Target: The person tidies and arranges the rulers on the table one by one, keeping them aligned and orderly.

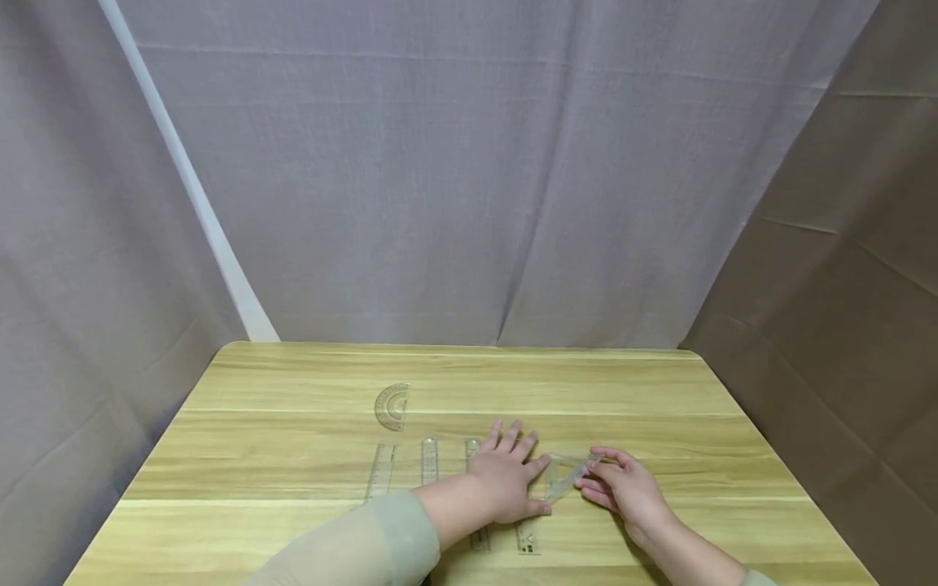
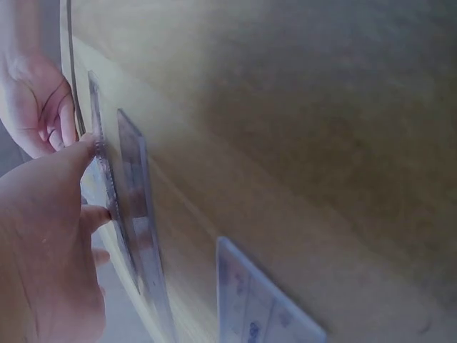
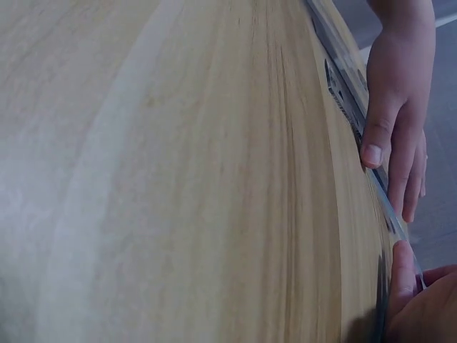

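My left hand (image 1: 506, 482) lies over the wooden table with its fingers spread, across two clear rulers. One ruler (image 1: 479, 539) shows above and below this hand; only the lower end of the other ruler (image 1: 527, 537) shows, under the thumb side. My right hand (image 1: 626, 492) pinches the right corner of a clear set square (image 1: 567, 482) between thumb and fingers. The set square's left edge meets the left thumb and forefinger. In the right wrist view, the left thumb (image 3: 375, 146) presses down near the rulers, close to the right fingertips (image 3: 402, 268).
Left of my left hand lie two more clear rulers, a narrow one (image 1: 429, 460) and a wider one (image 1: 380, 472) partly behind the sleeve. Beyond them is a clear protractor (image 1: 383, 408). Grey curtains (image 1: 410, 203) surround the table (image 1: 293, 407) at the back and sides.
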Demonstrator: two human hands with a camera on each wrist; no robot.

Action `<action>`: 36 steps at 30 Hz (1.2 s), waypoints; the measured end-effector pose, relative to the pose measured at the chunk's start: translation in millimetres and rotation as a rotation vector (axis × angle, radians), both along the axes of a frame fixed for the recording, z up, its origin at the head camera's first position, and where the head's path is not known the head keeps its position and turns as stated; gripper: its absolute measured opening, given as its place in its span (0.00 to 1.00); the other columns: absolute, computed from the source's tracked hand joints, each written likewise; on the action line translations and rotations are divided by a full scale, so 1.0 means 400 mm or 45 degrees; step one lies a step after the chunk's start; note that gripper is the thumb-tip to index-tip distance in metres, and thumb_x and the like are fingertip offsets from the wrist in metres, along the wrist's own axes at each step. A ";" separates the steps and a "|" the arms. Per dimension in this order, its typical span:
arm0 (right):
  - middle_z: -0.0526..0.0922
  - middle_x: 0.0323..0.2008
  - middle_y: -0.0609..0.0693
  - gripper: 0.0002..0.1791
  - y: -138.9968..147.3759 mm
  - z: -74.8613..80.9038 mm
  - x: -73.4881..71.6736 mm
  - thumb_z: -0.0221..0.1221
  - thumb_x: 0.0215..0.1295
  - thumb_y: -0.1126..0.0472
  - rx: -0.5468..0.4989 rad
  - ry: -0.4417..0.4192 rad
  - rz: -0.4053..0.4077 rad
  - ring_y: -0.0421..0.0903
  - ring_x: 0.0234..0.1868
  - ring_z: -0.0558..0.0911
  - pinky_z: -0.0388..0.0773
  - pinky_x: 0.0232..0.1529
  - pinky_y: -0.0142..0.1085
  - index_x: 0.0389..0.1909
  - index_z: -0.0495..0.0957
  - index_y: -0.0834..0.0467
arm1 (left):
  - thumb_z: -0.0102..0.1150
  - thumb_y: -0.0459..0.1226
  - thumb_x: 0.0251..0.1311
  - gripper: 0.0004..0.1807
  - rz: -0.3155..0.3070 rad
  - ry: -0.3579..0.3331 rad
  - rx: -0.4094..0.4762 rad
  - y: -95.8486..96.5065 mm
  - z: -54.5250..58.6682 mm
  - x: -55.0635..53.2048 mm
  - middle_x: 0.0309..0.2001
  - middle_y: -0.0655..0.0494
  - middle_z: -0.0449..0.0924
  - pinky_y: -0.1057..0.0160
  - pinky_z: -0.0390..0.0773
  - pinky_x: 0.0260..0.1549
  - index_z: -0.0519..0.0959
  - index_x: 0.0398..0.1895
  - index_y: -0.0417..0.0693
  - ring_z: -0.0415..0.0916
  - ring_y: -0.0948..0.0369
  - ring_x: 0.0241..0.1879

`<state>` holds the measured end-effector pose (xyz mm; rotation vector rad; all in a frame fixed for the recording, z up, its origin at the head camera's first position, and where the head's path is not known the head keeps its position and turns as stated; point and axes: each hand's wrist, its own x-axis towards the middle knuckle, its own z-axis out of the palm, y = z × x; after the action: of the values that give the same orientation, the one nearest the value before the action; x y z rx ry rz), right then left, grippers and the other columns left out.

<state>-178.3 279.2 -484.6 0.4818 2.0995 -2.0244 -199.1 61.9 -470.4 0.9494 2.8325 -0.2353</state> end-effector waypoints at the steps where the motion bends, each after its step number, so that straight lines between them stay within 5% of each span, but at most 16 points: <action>1: 0.81 0.43 0.57 0.26 0.001 0.001 0.000 0.52 0.74 0.66 -0.003 -0.004 0.004 0.48 0.38 0.87 0.85 0.41 0.37 0.68 0.60 0.68 | 0.33 0.76 0.58 0.43 0.000 0.007 -0.005 0.001 -0.001 0.001 0.80 0.64 0.42 0.46 0.34 0.74 0.51 0.76 0.79 0.34 0.54 0.78; 8: 0.83 0.42 0.57 0.26 0.017 0.015 -0.005 0.52 0.74 0.66 -0.010 -0.063 0.079 0.48 0.39 0.88 0.85 0.42 0.37 0.69 0.59 0.69 | 0.34 0.75 0.59 0.42 -0.001 0.031 -0.034 0.005 0.009 0.007 0.79 0.65 0.42 0.47 0.34 0.74 0.52 0.76 0.79 0.34 0.55 0.78; 15: 0.85 0.42 0.56 0.32 0.047 0.035 -0.011 0.55 0.72 0.65 0.061 -0.064 0.295 0.47 0.41 0.87 0.85 0.42 0.37 0.70 0.56 0.73 | 0.35 0.75 0.59 0.41 0.010 0.034 -0.058 0.008 0.016 0.008 0.79 0.66 0.43 0.48 0.34 0.74 0.53 0.76 0.79 0.34 0.55 0.78; 29: 0.83 0.32 0.55 0.22 0.073 0.033 -0.032 0.59 0.69 0.65 0.506 0.134 0.453 0.46 0.29 0.81 0.82 0.25 0.34 0.59 0.71 0.73 | 0.37 0.74 0.59 0.41 -0.003 0.020 -0.049 0.006 0.017 0.008 0.79 0.66 0.42 0.49 0.33 0.74 0.53 0.76 0.79 0.33 0.55 0.78; 36: 0.82 0.32 0.42 0.12 0.097 0.017 -0.032 0.67 0.63 0.57 1.048 0.398 0.531 0.38 0.32 0.76 0.75 0.32 0.31 0.46 0.84 0.57 | 0.36 0.74 0.59 0.40 -0.017 0.015 -0.055 0.008 0.019 0.006 0.79 0.66 0.42 0.48 0.34 0.74 0.53 0.76 0.81 0.33 0.54 0.78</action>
<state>-191.0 318.1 -478.0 -0.1950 2.8689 -1.0028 -196.8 65.1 -462.6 0.9620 2.8207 -0.3031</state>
